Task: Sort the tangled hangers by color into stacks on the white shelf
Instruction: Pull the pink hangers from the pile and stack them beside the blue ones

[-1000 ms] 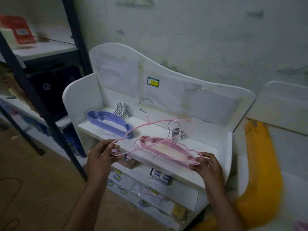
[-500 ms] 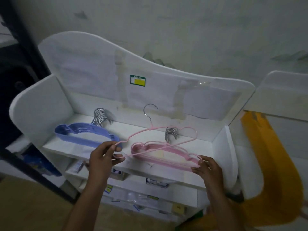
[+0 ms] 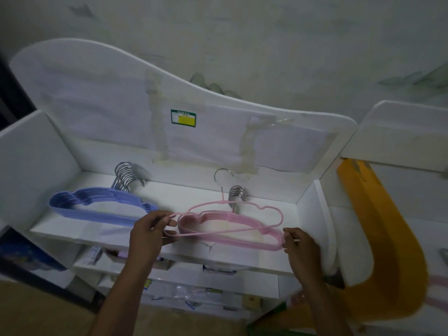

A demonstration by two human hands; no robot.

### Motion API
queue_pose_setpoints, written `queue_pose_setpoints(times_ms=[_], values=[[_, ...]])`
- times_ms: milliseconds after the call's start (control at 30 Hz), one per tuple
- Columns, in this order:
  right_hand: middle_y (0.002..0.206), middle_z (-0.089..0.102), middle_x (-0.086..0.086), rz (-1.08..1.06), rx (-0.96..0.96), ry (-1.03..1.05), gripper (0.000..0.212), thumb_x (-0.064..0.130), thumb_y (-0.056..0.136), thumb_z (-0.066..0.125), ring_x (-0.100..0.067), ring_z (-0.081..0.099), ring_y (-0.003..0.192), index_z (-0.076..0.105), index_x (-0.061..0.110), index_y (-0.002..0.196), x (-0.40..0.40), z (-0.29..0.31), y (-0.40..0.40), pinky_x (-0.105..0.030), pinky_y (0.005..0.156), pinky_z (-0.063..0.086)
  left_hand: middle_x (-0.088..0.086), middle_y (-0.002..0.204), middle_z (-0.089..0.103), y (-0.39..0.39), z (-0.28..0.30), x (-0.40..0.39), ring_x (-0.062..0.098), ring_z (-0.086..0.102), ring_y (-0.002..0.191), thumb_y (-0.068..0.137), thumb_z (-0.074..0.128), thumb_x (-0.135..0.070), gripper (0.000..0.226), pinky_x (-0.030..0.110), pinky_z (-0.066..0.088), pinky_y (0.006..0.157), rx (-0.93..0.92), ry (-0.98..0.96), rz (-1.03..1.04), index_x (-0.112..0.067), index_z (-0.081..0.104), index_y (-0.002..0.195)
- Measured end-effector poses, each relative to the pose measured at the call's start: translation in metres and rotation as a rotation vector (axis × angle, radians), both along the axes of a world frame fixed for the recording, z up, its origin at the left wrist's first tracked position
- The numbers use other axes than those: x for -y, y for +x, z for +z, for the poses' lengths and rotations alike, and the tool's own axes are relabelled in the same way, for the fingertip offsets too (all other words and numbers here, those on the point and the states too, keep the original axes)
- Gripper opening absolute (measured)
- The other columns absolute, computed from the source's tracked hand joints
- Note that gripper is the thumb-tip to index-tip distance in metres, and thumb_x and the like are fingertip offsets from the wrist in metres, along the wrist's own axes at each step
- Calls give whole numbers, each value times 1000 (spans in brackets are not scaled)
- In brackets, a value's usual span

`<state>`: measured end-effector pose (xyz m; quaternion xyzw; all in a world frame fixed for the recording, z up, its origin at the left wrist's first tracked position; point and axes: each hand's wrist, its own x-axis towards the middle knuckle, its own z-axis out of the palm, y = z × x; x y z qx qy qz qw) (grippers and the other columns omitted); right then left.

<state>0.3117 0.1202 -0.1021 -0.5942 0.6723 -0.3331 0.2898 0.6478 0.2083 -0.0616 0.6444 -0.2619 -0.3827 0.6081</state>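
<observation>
Above the pink stack (image 3: 242, 235) on the white shelf (image 3: 169, 190), the left hand (image 3: 148, 235) and right hand (image 3: 301, 246) each pinch an end of one pink hanger (image 3: 266, 206) (hook rearward); blue stack (image 3: 97, 207) lies left.

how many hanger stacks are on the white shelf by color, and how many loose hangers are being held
Blue stacks: 1, the blue stack on the left of the white shelf.
Pink stacks: 1, the pink stack to its right.
Loose hangers held: 1, a pink hanger gripped at its ends by the left hand and the right hand, over the pink stack.
Total: 2 stacks, 1 loose hanger.
</observation>
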Motion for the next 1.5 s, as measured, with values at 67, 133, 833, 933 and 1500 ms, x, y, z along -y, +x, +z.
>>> queue_pose_setpoints(times_ms=[67,133,833,933,1500], values=[[95,71,-2,-24,23,11,15,20,97,53,-19,68,83,68,19,101,3,1,-2,-43,78,59,21,82,64,-1,-4,5,30,62,61,95,51,3,18,39,61,60,19,5,-30,-2,67,90],[93,71,-4,-41,73,37,15,20,98,52,-20,69,81,67,18,98,6,2,-4,-46,78,59,22,82,63,-3,-8,10,32,61,64,95,51,5,19,39,61,60,24,13,-54,-3,67,88],[101,64,3,78,-116,120,24,22,92,64,-13,60,91,64,15,116,5,13,9,-19,71,42,7,106,71,-2,-35,37,23,67,91,86,71,-19,26,36,53,83,784,181,-86,-13,71,111],[95,66,3,95,-257,114,21,25,91,66,-12,60,83,67,15,109,7,10,13,-16,62,40,6,100,71,-5,-32,39,24,67,87,86,71,-21,18,34,50,77,862,244,-66,-15,74,103],[94,75,1,118,-489,91,21,20,91,66,-6,59,70,73,17,110,17,16,16,-12,63,40,0,95,64,-5,-28,50,16,63,74,86,68,-20,8,32,53,64,1052,353,-205,-19,66,94]])
